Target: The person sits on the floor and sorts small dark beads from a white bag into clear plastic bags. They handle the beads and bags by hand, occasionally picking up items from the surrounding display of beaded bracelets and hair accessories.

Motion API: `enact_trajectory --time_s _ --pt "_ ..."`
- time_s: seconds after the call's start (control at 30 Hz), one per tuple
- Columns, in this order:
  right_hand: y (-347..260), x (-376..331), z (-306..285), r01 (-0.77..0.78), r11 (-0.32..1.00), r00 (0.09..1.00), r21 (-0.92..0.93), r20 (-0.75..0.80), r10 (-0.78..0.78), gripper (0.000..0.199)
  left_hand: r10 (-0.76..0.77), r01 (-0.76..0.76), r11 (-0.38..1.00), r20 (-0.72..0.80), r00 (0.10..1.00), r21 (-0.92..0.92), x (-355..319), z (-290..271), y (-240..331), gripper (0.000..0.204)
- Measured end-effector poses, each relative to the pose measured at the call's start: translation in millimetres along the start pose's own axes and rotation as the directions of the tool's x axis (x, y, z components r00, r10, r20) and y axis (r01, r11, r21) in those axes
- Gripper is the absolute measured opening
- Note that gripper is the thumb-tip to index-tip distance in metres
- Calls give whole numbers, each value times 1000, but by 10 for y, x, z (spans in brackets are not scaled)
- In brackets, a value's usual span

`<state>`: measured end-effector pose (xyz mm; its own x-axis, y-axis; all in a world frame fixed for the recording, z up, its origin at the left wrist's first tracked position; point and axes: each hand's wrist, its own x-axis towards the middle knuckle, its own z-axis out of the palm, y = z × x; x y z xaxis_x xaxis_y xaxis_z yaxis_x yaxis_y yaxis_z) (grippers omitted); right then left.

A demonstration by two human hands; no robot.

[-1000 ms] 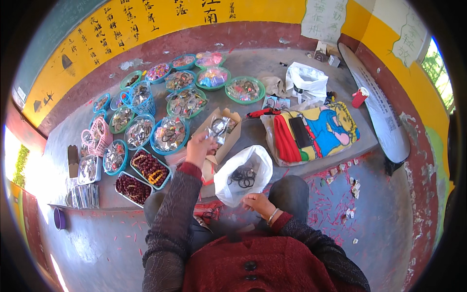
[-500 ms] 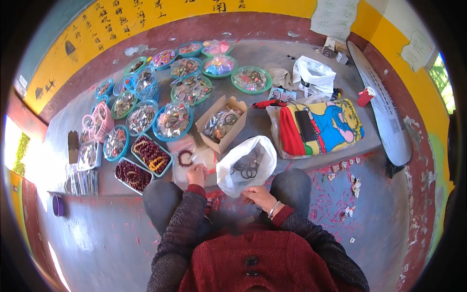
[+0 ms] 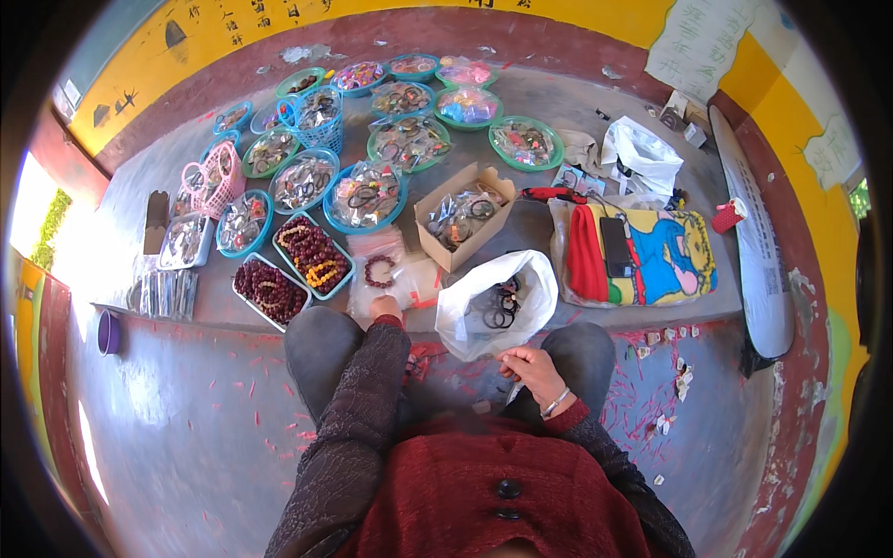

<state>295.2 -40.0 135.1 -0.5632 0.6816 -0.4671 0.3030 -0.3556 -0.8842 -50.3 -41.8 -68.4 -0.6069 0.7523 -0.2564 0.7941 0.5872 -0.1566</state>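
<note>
My left hand (image 3: 384, 308) is closed, its fingertips hidden, at the near edge of a stack of clear plastic bags (image 3: 416, 276). A dark red beaded bracelet (image 3: 379, 284) lies on that stack, just beyond the knuckles. Between my knees stands an open white plastic bag (image 3: 452, 312) with dark ring-shaped pieces (image 3: 503, 312) inside. Below its near right rim, my right hand (image 3: 535, 374) pinches its fingers together. Something thin and pale pokes out under them, too small to name.
Beaded bracelets fill two trays (image 3: 346, 279) on the left. An open cardboard box (image 3: 493, 223) of packaged pieces sits beyond the white bag. Baskets of packets (image 3: 403, 197) spread across the back. At right, a phone (image 3: 615, 247) rests on a folded colourful blanket (image 3: 670, 270).
The whole view has shifted, so things appear further right. My left hand has come closer to the bracelet on the plastic bags. My right hand has drawn slightly off the white bag's rim.
</note>
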Motion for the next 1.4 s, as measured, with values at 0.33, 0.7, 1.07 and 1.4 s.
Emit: enact_trajectory --time_s 0.33,0.7,1.07,1.4 --pt "211 186 -20 -77 997 996 -14 50 78 20 -2 -4 985 35 999 172 87 266 -158 19" --pt "317 273 -88 -89 995 995 -41 51 91 22 -669 128 283 -100 736 -950 -32 -151 320 13" --pt "317 332 -20 -131 990 986 -56 99 136 21 -272 246 -505 423 864 -827 23 -237 290 16" --pt "264 355 56 -146 987 981 -65 117 153 20 -375 151 -316 269 887 -937 296 382 236 16"
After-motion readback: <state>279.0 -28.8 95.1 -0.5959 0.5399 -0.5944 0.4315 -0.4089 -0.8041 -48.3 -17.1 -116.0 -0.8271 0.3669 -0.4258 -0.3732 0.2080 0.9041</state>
